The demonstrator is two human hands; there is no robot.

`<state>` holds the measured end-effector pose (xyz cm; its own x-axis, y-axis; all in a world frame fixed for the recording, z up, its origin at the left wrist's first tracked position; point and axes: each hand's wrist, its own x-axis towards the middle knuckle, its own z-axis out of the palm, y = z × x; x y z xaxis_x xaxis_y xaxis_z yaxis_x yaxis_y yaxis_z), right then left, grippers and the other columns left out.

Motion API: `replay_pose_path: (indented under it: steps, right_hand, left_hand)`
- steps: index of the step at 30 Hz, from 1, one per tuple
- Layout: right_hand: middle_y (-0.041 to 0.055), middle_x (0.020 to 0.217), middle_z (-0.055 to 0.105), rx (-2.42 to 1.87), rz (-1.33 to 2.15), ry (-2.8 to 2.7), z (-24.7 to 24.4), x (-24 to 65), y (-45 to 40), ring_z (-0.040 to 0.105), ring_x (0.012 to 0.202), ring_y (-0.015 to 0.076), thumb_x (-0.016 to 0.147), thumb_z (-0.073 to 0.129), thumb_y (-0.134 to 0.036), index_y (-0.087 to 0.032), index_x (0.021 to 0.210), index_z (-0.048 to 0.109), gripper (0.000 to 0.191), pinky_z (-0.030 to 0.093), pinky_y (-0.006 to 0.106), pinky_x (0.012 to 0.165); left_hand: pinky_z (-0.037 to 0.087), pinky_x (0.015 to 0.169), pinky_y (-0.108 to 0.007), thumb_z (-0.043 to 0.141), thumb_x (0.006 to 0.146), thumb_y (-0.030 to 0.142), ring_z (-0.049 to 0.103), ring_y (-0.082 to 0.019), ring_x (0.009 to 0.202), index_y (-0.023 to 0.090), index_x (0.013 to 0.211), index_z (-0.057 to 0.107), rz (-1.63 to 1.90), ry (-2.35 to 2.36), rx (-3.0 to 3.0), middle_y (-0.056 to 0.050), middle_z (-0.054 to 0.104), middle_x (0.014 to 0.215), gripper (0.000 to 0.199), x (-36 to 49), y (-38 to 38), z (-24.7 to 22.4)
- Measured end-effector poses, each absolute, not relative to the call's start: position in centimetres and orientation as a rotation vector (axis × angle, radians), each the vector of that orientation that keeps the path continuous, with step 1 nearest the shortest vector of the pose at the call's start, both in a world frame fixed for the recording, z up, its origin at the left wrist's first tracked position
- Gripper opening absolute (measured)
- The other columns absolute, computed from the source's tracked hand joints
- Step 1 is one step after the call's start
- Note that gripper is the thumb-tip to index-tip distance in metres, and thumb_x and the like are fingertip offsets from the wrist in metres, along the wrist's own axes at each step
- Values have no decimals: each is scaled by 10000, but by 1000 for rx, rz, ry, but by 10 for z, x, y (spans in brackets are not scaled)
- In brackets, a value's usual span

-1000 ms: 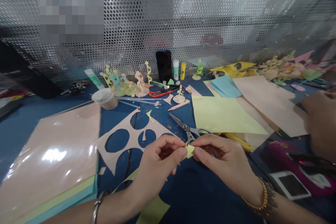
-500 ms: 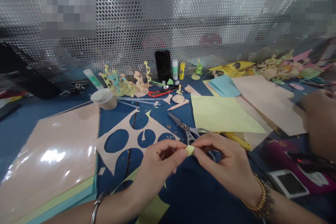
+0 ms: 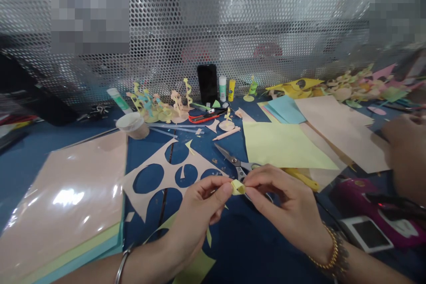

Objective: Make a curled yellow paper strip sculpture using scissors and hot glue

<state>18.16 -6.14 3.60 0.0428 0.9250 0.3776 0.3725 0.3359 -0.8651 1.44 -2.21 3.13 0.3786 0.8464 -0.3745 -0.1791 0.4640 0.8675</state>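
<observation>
We see yellow paper bit [image 3: 235, 190] now showing hollow curl vs flatter a sec ago, L hand [image 3: 208, 202] & R hand [image 3: 286, 199] pinching it, prob. mid-shaping.

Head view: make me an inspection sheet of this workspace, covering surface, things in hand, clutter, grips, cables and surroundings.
Surface: dark blue tabletop, with small paper bits lying on it.
Things in hand: curled yellow paper, held between both hands.
Clutter: scissors, red cutter, pale sheet with round holes, phone standing upright.
Grips: left hand and right hand each pinch the curled yellow paper.
Cables: dark line near the white-framed device, possibly a cord; cannot confirm.
Surroundings: perforated metal panel behind; another person's hand at right.
</observation>
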Motion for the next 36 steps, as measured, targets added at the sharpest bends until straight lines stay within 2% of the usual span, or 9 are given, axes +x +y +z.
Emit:
replay_pose_path:
  steps: [4,17,18,20,23,24,26,30,36]
  right_hand:
    - [19,856,645,-1184,610,-1492,36,182,-62,640,782,158,813,628,-96,-240,854,641,150,549,232,603]
    - [45,848,646,-1247,594,-1559,38,180,-60,667,724,152,797,655,-148,-209,798,707,79,581,224,587]
    - [45,849,647,-1248,601,-1556,38,180,-60,666,729,154,797,655,-147,-210,797,705,81,581,224,586]
    - [45,850,647,-1251,626,-1541,37,179,-60,662,734,157,796,658,-151,-213,791,703,77,578,225,581]
    - [41,844,643,-1250,688,-1513,36,179,-58,645,736,153,796,664,-169,-218,778,695,61,571,220,579]
    - [39,838,641,-1252,712,-1505,36,179,-58,638,737,151,796,661,-169,-219,771,690,63,566,216,578]
    - [32,831,636,-1265,759,-1488,36,179,-57,624,736,144,799,646,-164,-220,760,676,73,554,205,574]
    - [18,822,625,-1306,897,-1447,36,181,-57,599,700,128,810,623,-184,-214,745,643,74,511,196,550]
    - [10,778,597,-1301,1081,-1369,33,184,-56,564,647,126,838,608,-255,-197,762,633,99,468,231,539]
  left_hand:
    - [166,393,-177,760,719,443,257,-52,430,168,785,679,772,963,851,84,373,460,294,14,-22,31]
    - [180,390,-166,753,730,439,241,-34,407,176,782,715,764,947,918,93,372,466,271,13,-24,27]
    - [203,393,-164,750,737,429,260,-36,409,181,790,721,766,954,928,87,400,476,255,12,-24,26]
    - [322,445,-167,755,741,390,395,-56,465,191,791,732,793,972,963,49,531,553,206,12,-24,23]
    - [459,645,-215,770,729,332,565,-128,698,197,779,738,838,981,1035,-13,676,764,147,12,-24,22]
    - [464,665,-223,771,727,323,572,-138,725,197,781,736,832,978,1059,-17,682,785,141,11,-23,22]
    - [446,606,-209,787,706,307,551,-125,667,198,811,721,809,963,1101,-3,661,735,165,11,-21,23]
    - [384,503,-182,803,682,263,500,-100,564,226,972,679,800,930,1170,40,588,643,317,10,-19,28]
    - [406,565,-191,726,783,287,514,-113,645,312,1098,701,732,922,1319,25,582,711,317,8,-20,30]
